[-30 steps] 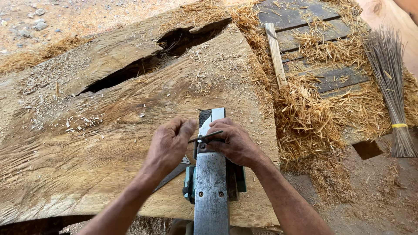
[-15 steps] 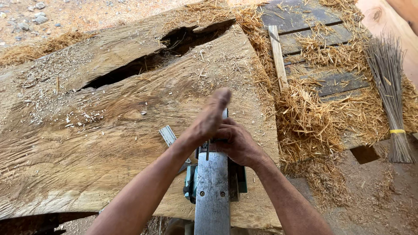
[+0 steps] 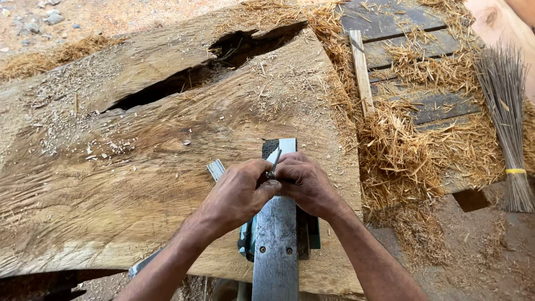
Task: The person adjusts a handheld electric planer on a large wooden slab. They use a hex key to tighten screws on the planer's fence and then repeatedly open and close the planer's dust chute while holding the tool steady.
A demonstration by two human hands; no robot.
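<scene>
Head view shows, closest to us, two bare arms reaching up to an electric hand planer (image 3: pixel 277 239) that lies upside down, its flat grey metal sole facing up and its green body peeking out at the sides. It rests at the near edge of a big rough wood slab (image 3: pixel 139 167). Both hands meet over the front part of the planer. The left hand (image 3: pixel 237 192) is curled closed around a small thin metal tool (image 3: pixel 273 163), maybe a little key or wrench, with its tip sticking up between the hands. The right hand (image 3: pixel 309 184) is curled closed too, pressing down on the planer near the blade part. A flat metal strip (image 3: pixel 215 168) lies on the slab just beside the left hand. The work on the planer looks only partway done, since the tool is in use and the strip is not on the machine. Farther off, the slab has a long dark crack (image 3: pixel 206 69). To the right lie piles of wood shavings (image 3: pixel 407 150), a thin wood stick (image 3: pixel 361 69), dark planks (image 3: pixel 390 22), and a stick broom (image 3: pixel 507 122).
</scene>
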